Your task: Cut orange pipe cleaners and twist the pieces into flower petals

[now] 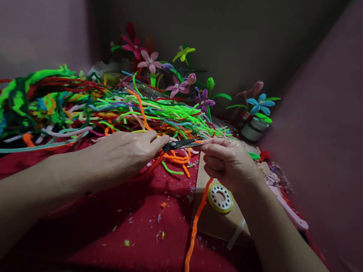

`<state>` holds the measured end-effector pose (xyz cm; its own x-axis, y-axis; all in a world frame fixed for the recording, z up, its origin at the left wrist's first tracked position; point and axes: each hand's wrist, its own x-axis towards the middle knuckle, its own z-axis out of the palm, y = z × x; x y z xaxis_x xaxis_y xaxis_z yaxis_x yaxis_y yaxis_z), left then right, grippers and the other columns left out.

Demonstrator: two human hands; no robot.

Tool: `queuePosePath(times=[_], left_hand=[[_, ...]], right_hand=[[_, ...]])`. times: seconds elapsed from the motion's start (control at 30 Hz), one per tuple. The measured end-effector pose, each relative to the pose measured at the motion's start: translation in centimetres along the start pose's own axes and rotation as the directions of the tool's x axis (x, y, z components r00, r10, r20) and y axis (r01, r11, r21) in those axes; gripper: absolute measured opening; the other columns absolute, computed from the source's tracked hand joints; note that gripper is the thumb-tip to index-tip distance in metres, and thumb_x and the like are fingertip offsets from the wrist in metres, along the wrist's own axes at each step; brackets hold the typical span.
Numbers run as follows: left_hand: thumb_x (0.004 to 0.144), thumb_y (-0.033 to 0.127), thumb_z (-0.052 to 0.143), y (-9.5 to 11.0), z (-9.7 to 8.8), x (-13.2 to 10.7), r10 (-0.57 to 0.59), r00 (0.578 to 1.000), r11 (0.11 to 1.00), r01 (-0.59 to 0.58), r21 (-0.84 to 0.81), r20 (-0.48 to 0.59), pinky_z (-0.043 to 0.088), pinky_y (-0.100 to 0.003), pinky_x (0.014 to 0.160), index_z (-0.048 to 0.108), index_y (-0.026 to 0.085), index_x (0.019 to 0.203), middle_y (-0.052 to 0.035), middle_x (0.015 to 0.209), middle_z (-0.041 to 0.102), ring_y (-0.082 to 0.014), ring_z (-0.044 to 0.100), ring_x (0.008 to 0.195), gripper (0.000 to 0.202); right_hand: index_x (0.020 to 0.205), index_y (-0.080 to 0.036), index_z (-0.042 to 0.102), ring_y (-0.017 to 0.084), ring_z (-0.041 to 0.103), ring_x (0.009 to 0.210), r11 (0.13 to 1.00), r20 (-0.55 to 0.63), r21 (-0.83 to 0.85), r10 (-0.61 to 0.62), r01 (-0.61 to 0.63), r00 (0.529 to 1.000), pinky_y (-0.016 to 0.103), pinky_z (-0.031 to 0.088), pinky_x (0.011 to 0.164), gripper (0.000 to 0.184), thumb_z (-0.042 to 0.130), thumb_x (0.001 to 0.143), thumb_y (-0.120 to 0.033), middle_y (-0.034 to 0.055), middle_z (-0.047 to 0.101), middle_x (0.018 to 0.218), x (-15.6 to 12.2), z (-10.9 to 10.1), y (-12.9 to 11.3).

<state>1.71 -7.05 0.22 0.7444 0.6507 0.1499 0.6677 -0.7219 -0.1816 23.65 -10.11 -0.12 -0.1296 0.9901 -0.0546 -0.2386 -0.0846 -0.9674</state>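
Note:
My left hand (125,153) is closed around the handles of black scissors (180,145), whose blades point right toward my other hand. My right hand (228,162) is closed in a fist on an orange pipe cleaner (194,231) that hangs down from it over the red cloth (122,226). The scissor tips sit just left of my right fingers. Short orange and green cut pieces (178,160) lie under the blades.
A big heap of coloured pipe cleaners (72,103) covers the left and middle. Finished pipe-cleaner flowers (178,82) stand at the back, one blue flower in a small pot (254,128). A tape roll (220,198) lies on a brown board (213,220).

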Motion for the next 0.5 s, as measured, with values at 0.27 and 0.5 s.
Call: queuePosePath(times=[0.27,0.5], left_hand=[[0.086,0.010,0.030,0.41,-0.17,0.08,-0.016,1.000,1.000,0.016,0.012,-0.004,0.042,-0.027,0.058,0.047,0.015,0.126,-0.0095,0.095,0.060,-0.0213,0.060,0.080,0.044],[0.086,0.009,0.028,0.46,0.03,0.06,0.004,0.997,0.998,0.001,0.068,-0.079,0.040,-0.028,0.054,0.053,0.013,0.117,-0.0096,0.086,0.060,-0.0221,0.058,0.072,0.040]], right_hand=[[0.062,-0.015,0.054,0.002,0.014,0.035,0.999,0.050,-0.013,0.044,-0.044,0.998,0.016,0.012,0.033,0.013,0.063,0.072,-0.014,-0.0116,0.026,0.039,-0.02,0.02,0.01],[0.058,-0.015,0.052,0.002,0.015,0.035,0.997,0.001,-0.060,0.043,-0.043,0.999,0.016,0.011,0.032,0.017,0.066,0.068,-0.015,-0.0113,0.027,0.038,-0.09,0.23,-0.11]])
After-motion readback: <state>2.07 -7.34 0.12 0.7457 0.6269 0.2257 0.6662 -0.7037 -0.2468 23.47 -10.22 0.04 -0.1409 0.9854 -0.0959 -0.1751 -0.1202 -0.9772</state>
